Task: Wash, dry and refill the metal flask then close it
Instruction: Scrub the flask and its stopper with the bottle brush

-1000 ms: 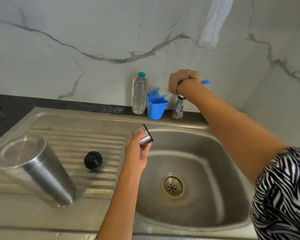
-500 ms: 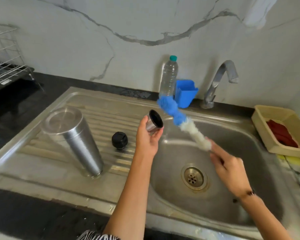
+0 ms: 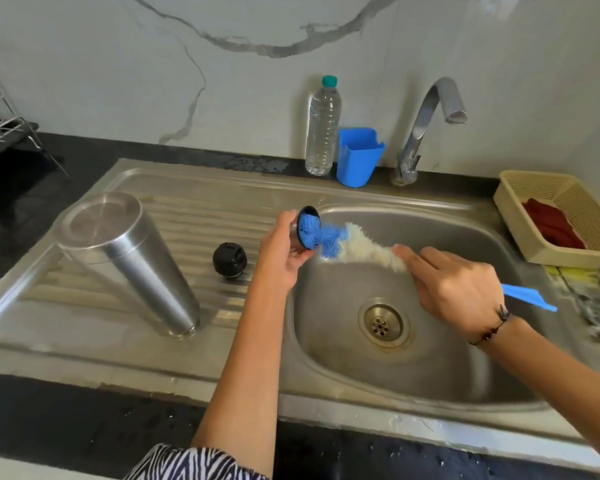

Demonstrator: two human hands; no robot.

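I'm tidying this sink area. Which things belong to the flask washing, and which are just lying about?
In use: inverted steel flask body; small metal cup-lid in left hand; blue-and-white bottle brush in right hand; round black stopper.
Lying about: clear plastic water bottle; blue plastic holder; beige basket.

The left hand (image 3: 280,251) covers most of the small metal cup (image 3: 303,227), and the blue brush tip (image 3: 312,232) fills its mouth — the inside cannot be seen. The right hand (image 3: 454,289) hides the brush's middle. The wire rack (image 3: 0,112) is cut off at the left edge; the worktop beyond the basket (image 3: 565,216) blurs out.
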